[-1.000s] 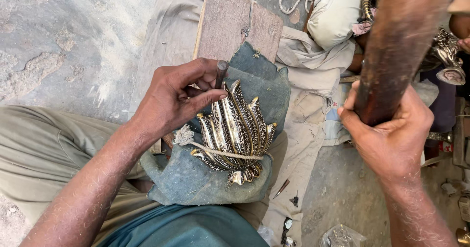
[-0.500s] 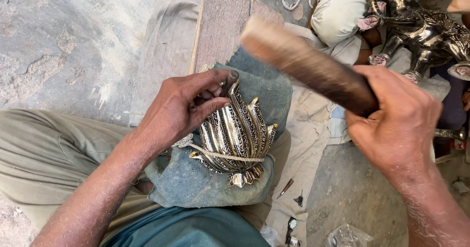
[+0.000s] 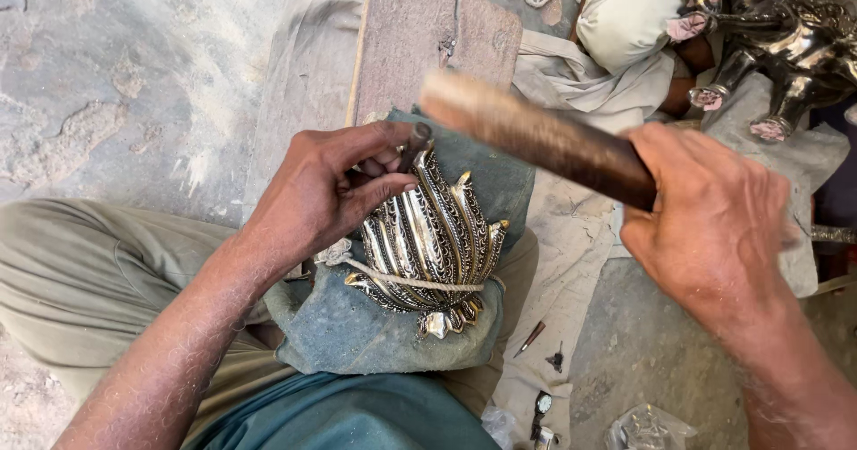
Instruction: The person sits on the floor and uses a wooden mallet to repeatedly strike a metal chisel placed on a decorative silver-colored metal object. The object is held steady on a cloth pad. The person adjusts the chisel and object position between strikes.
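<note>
A ribbed, silver-and-black metal ornament [image 3: 433, 240], bound with a string, lies on a blue-grey cushion [image 3: 357, 334] on my lap. My left hand [image 3: 326, 191] rests on the ornament's upper left edge and pinches a small dark metal punch [image 3: 412, 145] upright against it. My right hand [image 3: 714, 222] grips a thick wooden stick [image 3: 536, 136] by its dark end. The stick's pale end hangs just above the punch.
A worn wooden board [image 3: 428, 39] lies beyond the cushion on a grey cloth [image 3: 303, 66]. Shiny metal figurines [image 3: 777, 30] and a pale stuffed bag [image 3: 629, 12] sit at the upper right. Small tools [image 3: 531, 338] lie on the cloth near my right knee. Rough stone floor [image 3: 116, 75] spreads left.
My right hand has swung the wooden stick down from upright to nearly level, its pale end closing on the punch. My left hand has stayed on the ornament.
</note>
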